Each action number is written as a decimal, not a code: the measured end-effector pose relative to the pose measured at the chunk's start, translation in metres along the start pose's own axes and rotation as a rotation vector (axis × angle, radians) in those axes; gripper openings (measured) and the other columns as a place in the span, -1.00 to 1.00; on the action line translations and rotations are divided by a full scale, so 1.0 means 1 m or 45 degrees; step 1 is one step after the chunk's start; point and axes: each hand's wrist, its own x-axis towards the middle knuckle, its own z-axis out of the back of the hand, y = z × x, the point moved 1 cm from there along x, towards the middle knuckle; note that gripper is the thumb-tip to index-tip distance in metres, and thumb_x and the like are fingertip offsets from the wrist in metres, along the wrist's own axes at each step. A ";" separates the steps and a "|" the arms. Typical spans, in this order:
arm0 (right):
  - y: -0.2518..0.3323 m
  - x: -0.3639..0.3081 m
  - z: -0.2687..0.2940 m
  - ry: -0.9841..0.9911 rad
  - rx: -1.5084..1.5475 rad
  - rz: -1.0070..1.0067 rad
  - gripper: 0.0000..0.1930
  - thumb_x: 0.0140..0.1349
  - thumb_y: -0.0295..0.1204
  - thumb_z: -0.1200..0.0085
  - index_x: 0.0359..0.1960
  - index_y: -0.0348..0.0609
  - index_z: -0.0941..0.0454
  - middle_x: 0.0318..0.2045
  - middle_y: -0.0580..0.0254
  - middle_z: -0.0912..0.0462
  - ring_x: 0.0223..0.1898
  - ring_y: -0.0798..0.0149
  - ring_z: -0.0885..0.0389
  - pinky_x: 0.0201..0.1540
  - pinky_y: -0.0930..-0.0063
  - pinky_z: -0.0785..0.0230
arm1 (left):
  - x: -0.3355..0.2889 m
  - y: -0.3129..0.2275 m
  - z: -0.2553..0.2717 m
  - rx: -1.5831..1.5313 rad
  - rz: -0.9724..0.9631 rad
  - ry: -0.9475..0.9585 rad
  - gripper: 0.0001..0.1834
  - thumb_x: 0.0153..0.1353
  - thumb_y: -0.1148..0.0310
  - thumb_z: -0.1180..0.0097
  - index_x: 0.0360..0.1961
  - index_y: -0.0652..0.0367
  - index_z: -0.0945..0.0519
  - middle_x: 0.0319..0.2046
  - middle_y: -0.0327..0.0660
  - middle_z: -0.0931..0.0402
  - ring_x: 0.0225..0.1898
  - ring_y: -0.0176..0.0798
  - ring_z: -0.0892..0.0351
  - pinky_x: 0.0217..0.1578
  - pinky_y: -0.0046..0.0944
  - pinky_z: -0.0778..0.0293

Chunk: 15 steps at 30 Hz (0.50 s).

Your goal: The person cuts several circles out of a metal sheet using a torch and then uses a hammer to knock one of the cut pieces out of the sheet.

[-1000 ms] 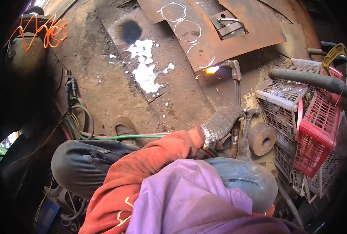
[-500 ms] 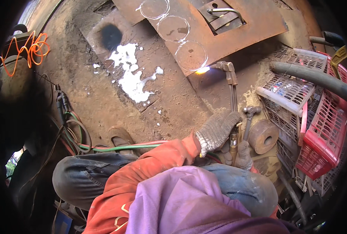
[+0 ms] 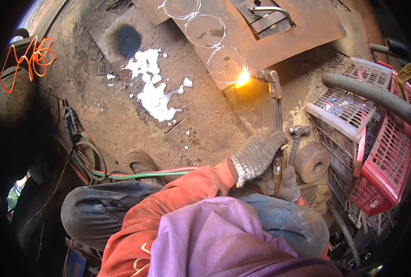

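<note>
A gas cutting torch [image 3: 276, 111] points away from me, its bent head beside the edge of a rusty steel plate [image 3: 279, 48]. A bright yellow-orange flame [image 3: 243, 79] glows at the tip, on the plate's edge by the nearest of three chalk-drawn circles [image 3: 227, 64]. My left hand [image 3: 259, 154], in a knitted grey glove, is closed around the torch near its valves. Lower on the handle my gloved right hand [image 3: 288, 186] is wrapped around the torch, partly hidden behind it. A hammer [image 3: 299, 134] lies just right of the torch.
A thick steel ring [image 3: 312, 161] lies by my right hand. White and red plastic baskets [image 3: 376, 180] with a grey pipe [image 3: 367, 92] stand at right. Spilled white powder [image 3: 157, 94] lies left of the plate. Red and green hoses [image 3: 145, 174] cross near my knees. Orange coiled wire [image 3: 36, 60] hangs at left.
The small bluish-white flame has flared into a larger yellow-orange glow with sparks at the plate's edge. Both hands keep their hold on the torch; the view has shifted slightly.
</note>
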 end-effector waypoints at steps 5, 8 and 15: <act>0.001 0.002 0.000 0.001 -0.006 0.006 -0.28 0.30 0.11 -0.04 0.32 -0.11 -0.25 0.10 0.17 -0.52 0.01 0.24 -0.59 -0.05 0.34 -0.57 | 0.000 0.001 0.000 -0.058 -0.022 -0.030 -0.53 0.23 0.15 0.05 0.10 0.18 -0.47 -0.04 0.10 -0.49 -0.02 0.18 -0.52 0.01 0.00 -0.45; 0.002 0.001 0.000 0.006 0.004 0.012 -0.28 0.30 0.11 -0.04 0.32 -0.12 -0.25 0.11 0.18 -0.51 0.02 0.26 -0.58 -0.04 0.35 -0.56 | 0.000 0.001 -0.001 -0.049 0.008 -0.020 -0.52 0.23 0.14 0.05 0.10 0.17 -0.47 -0.06 0.09 -0.49 -0.04 0.18 -0.52 0.00 -0.01 -0.45; 0.002 0.002 0.004 -0.039 -0.117 0.018 -0.27 0.25 0.15 -0.08 0.29 -0.11 -0.30 0.01 0.25 -0.56 -0.15 0.36 -0.61 -0.22 0.49 -0.56 | -0.001 -0.001 0.000 0.014 0.055 0.021 -0.53 0.21 0.19 0.05 0.11 0.16 -0.46 -0.05 0.09 -0.48 -0.03 0.17 -0.51 0.01 -0.01 -0.45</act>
